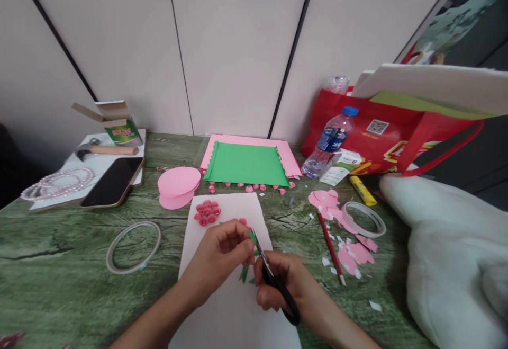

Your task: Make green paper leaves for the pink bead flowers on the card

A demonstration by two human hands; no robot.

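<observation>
My left hand (226, 253) pinches a small piece of green paper (252, 236) above a long white sheet (222, 312). In my right hand (289, 280) is a pair of black-handled scissors (283, 293), its blades pointing up and away, close to the green piece. A cluster of pink paper roses (207, 213) sits at the sheet's upper left. More pink flowers (239, 222) show partly behind my left fingers. Cut green leaf shapes (244, 273) lie on the sheet between my hands, partly hidden by them.
Behind the sheet lies green paper (246, 163) on pink paper, with small pink rolls along it. Pink circles (178, 182), a tape roll (134, 247) and a phone (115, 181) are leftward. Rightward are a red pencil (331, 248), pink scraps, tape (364, 219), a bottle (329, 145) and a red bag (373, 137).
</observation>
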